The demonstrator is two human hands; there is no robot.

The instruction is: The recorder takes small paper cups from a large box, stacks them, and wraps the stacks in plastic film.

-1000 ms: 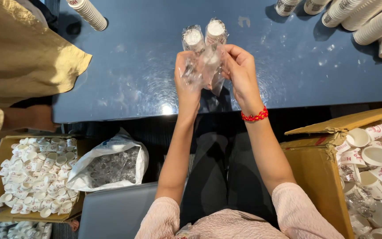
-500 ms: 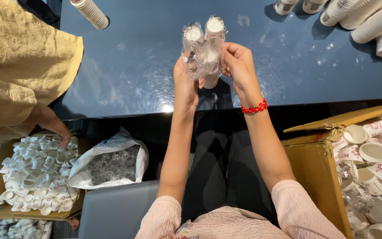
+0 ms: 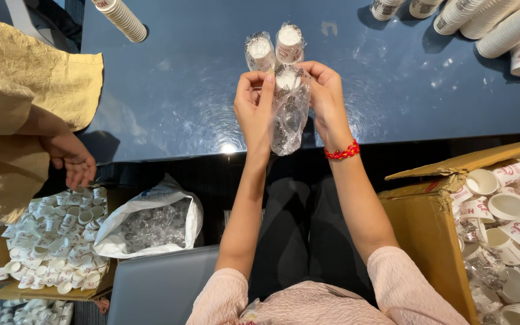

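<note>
At the upper centre of the frame, above the dark blue glossy desk point(image 3: 170, 90), both hands hold a clear crinkled plastic sleeve point(image 3: 288, 117) with small white paper cups inside. The left hand point(image 3: 254, 111) has its fingers closed on the sleeve's left edge, thumb and forefinger pinching just under one wrapped cup point(image 3: 260, 53). The right hand point(image 3: 327, 99) grips the right edge at the same height, its fingers curled round the film beside a second wrapped cup point(image 3: 289, 43). The sleeve's long axis runs up and down the frame: the cup ends stand above the fingers and the loose tail hangs below, between the wrists. Both hands are equally near; the forearms rise side by side from the lower centre, the right wrist wearing a red bead bracelet point(image 3: 342, 151).

How many cups the sleeve holds is hard to tell through the film, perhaps three.

At left another person's hand point(image 3: 70, 157) hangs over a box of small white cups point(image 3: 49, 247).
</note>
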